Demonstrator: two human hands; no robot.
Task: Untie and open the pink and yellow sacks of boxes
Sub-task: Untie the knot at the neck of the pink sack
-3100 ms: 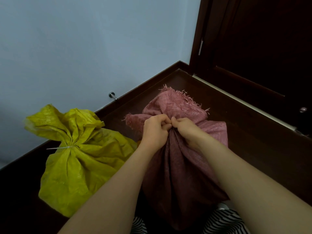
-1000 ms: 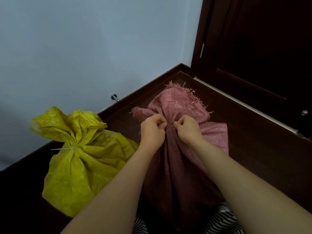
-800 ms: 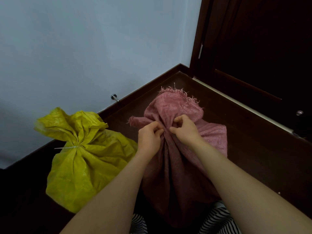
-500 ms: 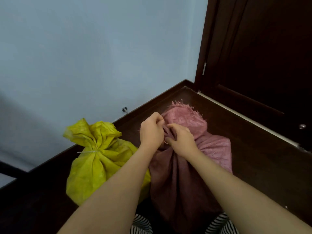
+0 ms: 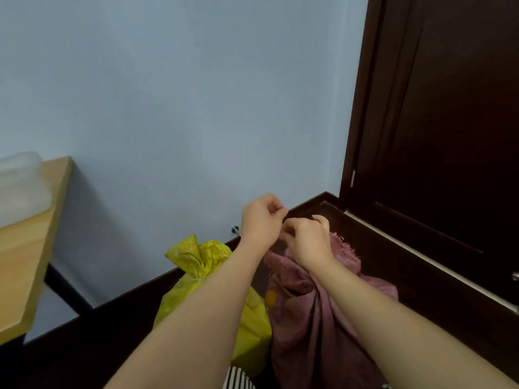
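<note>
Pink sack [image 5: 317, 318] sits on the dark floor [image 5: 438, 290] right below both hands, and its neck looks loose now. A second ago both hands were down on the bunched neck picking at the knot; now they've come up off it. The left hand [image 5: 259, 217] is raised above the sack with fingers curled and pinched together, and the right hand [image 5: 307, 240] is just beside it, also curled tight. Can't tell what's between them, it's too blurry to make out a string, but my guess is the tie just came free and they're pulling it away. If so, the pink one only needs its mouth spread open. Its frayed top edge pokes out past the right hand, and nothing inside is visible. Yellow sack [image 5: 213, 290] is under the left forearm, touching the pink one, and it's tied shut with a pale tie [image 5: 193, 279] around its neck, so that one's not started. There's a small orange-yellow spot between the two sacks, no idea what it is.
</note>
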